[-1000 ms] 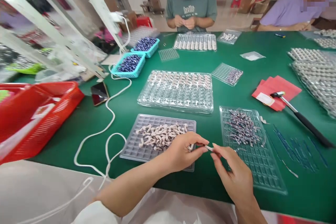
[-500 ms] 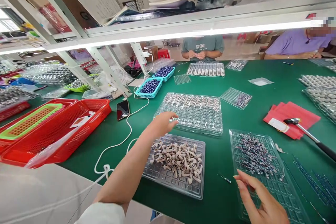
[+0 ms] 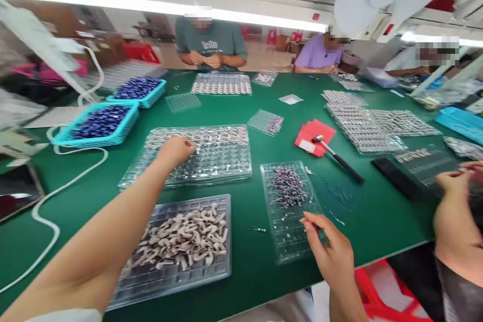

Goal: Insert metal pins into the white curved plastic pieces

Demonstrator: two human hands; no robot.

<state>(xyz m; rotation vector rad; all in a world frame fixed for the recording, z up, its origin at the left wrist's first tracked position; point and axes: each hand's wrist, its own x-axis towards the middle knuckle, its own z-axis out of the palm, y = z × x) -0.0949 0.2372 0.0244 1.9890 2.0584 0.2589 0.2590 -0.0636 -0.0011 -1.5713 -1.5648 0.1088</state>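
My left hand (image 3: pixel 176 151) reaches over the clear blister tray (image 3: pixel 215 173), its fingers curled together above the cells. Whatever it may hold is hidden. Small pale pieces fill the tray's far rows. Below my forearm lies a grey tray (image 3: pixel 224 271) heaped with curved beige pieces (image 3: pixel 188 236). My right hand (image 3: pixel 332 249) has thumb and forefinger pinched at the near right edge of another clear tray (image 3: pixel 290 249); anything between the tips is too small to make out. That tray carries a pile of small thin-wired parts (image 3: pixel 289 186).
Two turquoise baskets (image 3: pixel 130 123) of dark blue parts stand at left near a white cable (image 3: pixel 75 183). Red sheets (image 3: pixel 315 133) and a black-handled hammer (image 3: pixel 341 163) lie right of centre. A co-worker's hands (image 3: pixel 455 181) are at the right edge; other people sit across the table.
The view has swung right, bringing a co-worker's arms into sight. My left hand's fingers have closed over the clear blister tray. My right hand keeps its pinch.
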